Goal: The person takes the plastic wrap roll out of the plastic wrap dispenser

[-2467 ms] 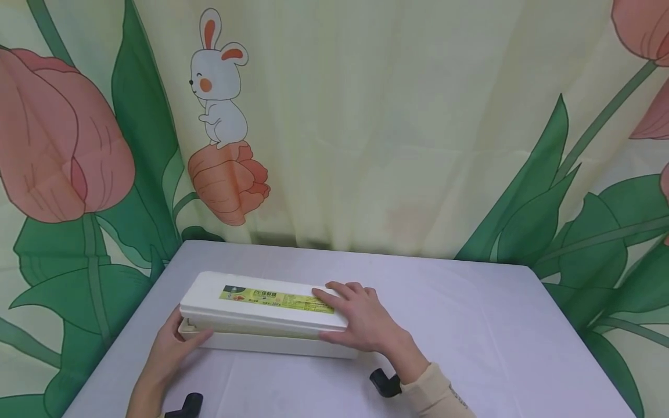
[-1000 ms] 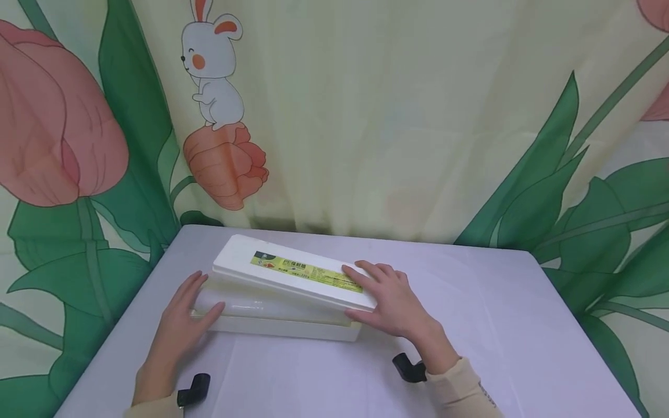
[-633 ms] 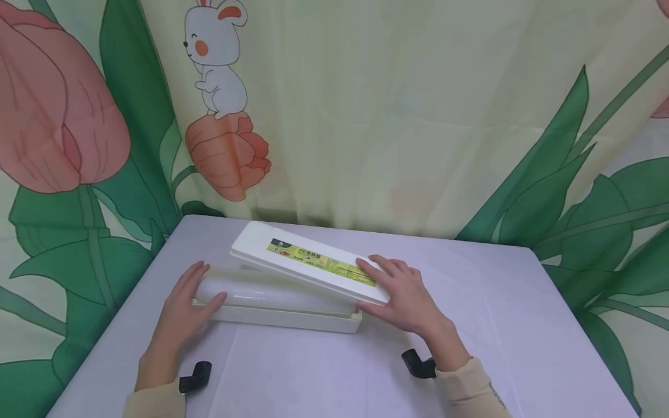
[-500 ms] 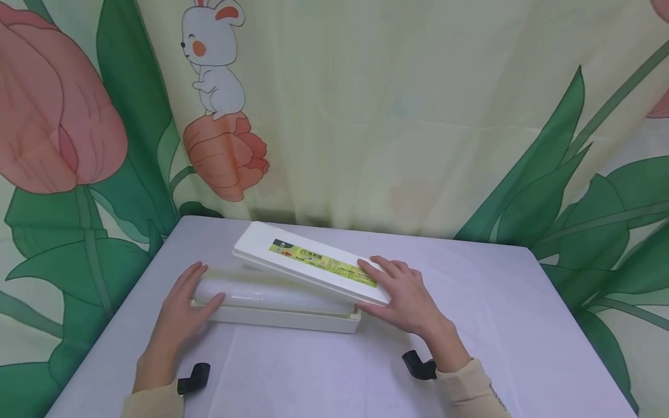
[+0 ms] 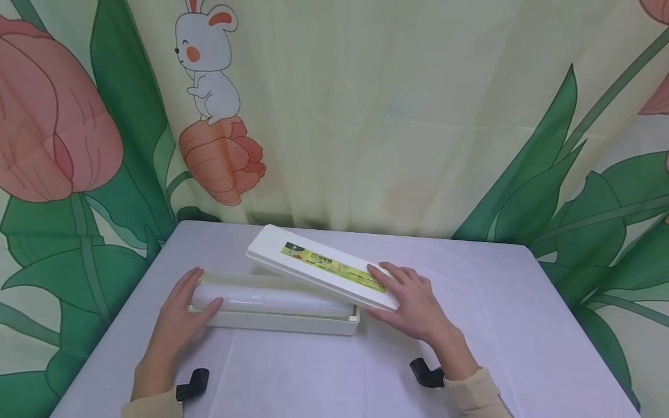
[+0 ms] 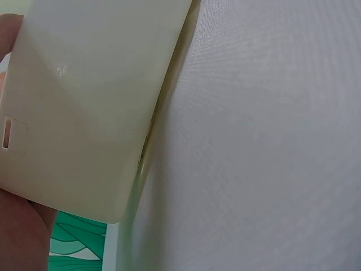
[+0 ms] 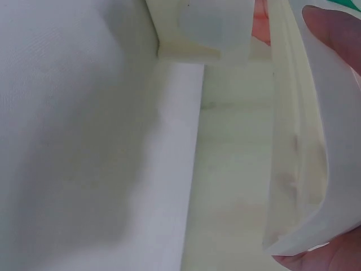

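A white cling film box (image 5: 282, 323) stands on the table with a roll of cling film (image 5: 282, 299) lying in it. My left hand (image 5: 175, 316) grips the box's left end, thumb at the front and fingers behind; that end wall also fills the upper left of the left wrist view. In my right hand (image 5: 410, 299) is the lid (image 5: 269, 241), white with a yellow-green label, pinched at its right end between thumb and fingers. The lid is held slantwise above the box's right part, its far end toward the back. In the right wrist view the lid (image 7: 347, 141) is close, beside the box end (image 7: 197, 34).
A white cloth covers the table (image 5: 292, 377). Behind it hangs a curtain (image 5: 366, 116) printed with tulips and a rabbit. A black wrist mount (image 5: 193, 384) sits by my left wrist and another black mount (image 5: 427, 373) by the right.
My right hand has lifted the lid off the box and carried it right and back, uncovering the roll. My left hand has stayed at the box's left end.
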Demonstrator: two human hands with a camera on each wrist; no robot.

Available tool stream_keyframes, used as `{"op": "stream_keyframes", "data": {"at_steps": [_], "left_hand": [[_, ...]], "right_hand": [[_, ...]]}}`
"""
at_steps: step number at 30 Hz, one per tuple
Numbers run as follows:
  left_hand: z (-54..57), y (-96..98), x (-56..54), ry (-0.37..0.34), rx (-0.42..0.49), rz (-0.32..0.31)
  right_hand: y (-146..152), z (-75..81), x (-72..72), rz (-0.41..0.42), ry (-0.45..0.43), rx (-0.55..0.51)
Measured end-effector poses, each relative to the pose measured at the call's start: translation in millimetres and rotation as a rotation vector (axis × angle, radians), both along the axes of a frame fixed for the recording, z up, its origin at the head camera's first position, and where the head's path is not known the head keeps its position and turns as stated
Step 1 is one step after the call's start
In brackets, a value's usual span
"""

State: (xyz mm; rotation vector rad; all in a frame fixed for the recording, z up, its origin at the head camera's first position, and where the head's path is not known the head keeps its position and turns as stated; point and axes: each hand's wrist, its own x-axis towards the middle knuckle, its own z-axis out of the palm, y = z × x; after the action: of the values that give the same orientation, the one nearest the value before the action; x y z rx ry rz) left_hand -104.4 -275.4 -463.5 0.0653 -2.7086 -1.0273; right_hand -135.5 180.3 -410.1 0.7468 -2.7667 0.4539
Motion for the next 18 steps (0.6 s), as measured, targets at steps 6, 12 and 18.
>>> {"op": "stream_keyframes", "data": {"at_steps": [6,12,18], "left_hand": [[-2.8,-1.0,-0.3,0.001,0.007,-0.001],[-3.0,-1.4,-1.3,-0.008,0.016,0.006],[-2.5,-0.9,-0.2,-0.031,0.022,0.011]], "right_hand": [[8,-1.0,3.1,-0.033,-0.007,-0.016],[13,-2.3,4.3,-0.046,-0.006,-0.019],[16,-4.3,5.1,-0.049,0.003,-0.022]]}}
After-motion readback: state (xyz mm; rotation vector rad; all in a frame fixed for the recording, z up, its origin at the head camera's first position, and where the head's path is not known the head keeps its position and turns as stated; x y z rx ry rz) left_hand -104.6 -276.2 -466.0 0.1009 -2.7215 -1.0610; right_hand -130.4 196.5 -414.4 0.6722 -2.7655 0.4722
